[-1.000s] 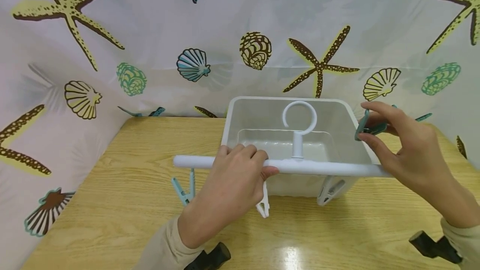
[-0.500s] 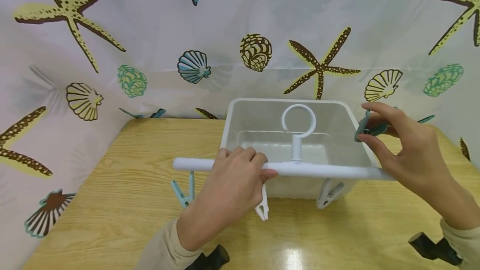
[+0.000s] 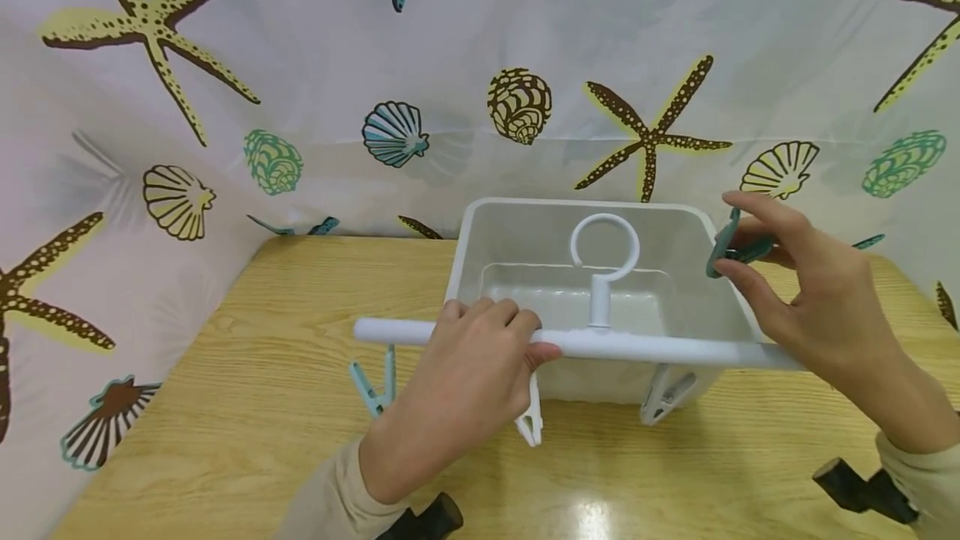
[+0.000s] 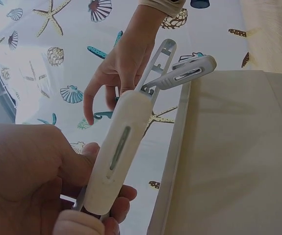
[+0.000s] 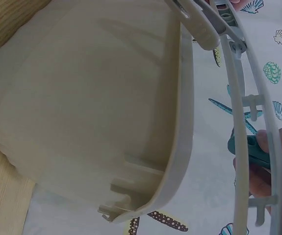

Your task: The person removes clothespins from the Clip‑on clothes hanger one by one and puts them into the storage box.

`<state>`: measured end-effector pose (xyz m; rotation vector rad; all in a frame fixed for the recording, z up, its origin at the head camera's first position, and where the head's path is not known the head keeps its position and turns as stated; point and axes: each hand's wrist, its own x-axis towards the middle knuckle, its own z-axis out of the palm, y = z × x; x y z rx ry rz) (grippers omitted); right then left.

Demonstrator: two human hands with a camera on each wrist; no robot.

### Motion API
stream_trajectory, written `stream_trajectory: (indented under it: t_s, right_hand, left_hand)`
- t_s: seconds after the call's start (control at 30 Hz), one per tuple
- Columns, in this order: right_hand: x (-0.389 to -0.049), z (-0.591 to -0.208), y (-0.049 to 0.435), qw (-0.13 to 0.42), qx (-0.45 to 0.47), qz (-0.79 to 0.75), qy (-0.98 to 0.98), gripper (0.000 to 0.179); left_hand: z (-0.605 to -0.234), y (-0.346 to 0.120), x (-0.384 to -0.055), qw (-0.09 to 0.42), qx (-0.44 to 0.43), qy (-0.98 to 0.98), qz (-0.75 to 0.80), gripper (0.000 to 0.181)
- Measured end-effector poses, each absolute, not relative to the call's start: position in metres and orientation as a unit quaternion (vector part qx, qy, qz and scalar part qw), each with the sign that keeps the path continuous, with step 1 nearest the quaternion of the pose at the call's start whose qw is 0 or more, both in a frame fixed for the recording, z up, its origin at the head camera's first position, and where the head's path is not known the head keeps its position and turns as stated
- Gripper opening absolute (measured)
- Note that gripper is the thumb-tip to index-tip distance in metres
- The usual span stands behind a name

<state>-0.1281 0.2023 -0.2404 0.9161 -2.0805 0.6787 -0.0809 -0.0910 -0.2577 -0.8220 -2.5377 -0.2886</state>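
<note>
My left hand (image 3: 465, 390) grips the white bar of a clip hanger (image 3: 667, 348), left of its upright round hook (image 3: 637, 248). At the bar's right end, my right hand (image 3: 825, 307) pinches a teal clothes clip (image 3: 722, 247) between thumb and fingers. The right wrist view shows this clip (image 5: 256, 151) behind the hanger's hollow, slotted underside. Under the bar hang a light-blue clip (image 3: 373, 386) at the left, a white clip (image 3: 532, 415) beside my left hand and another white clip (image 3: 663, 394) farther right. My right hand covers the bar's right tip.
Behind and below the hanger, a white plastic bin (image 3: 585, 203) stands on the wooden table (image 3: 225, 407). A cloth (image 3: 450, 32) printed with shells and starfish hangs at the back and sides.
The head view has shifted slightly. My right hand, with the teal clip, is a little higher relative to the bar. My left hand keeps its grip on the hanger.
</note>
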Motion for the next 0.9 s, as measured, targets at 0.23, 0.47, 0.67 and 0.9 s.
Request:
stream_trajectory:
  t_s: [0.23,0.47,0.67,0.9]
  right_hand:
    - [-0.132,-0.240,0.200,0.374,0.367,0.244,-0.816,0.060]
    - [-0.139,-0.241,0.199,0.352,0.366,0.226,-0.831,0.043]
    - [-0.142,-0.244,0.198,0.281,0.374,0.176,-0.866,0.052]
    - [-0.132,-0.242,0.199,0.300,0.370,0.170,-0.863,0.047]
  left_hand:
    - [-0.257,-0.092,-0.080,0.229,-0.296,-0.921,-0.105,0.027]
    - [-0.257,-0.092,-0.080,0.233,-0.300,-0.919,-0.105,0.026]
    - [-0.257,-0.092,-0.079,0.228,-0.300,-0.920,-0.104,0.025]
    - [-0.257,-0.091,-0.080,0.218,-0.297,-0.924,-0.099,0.026]
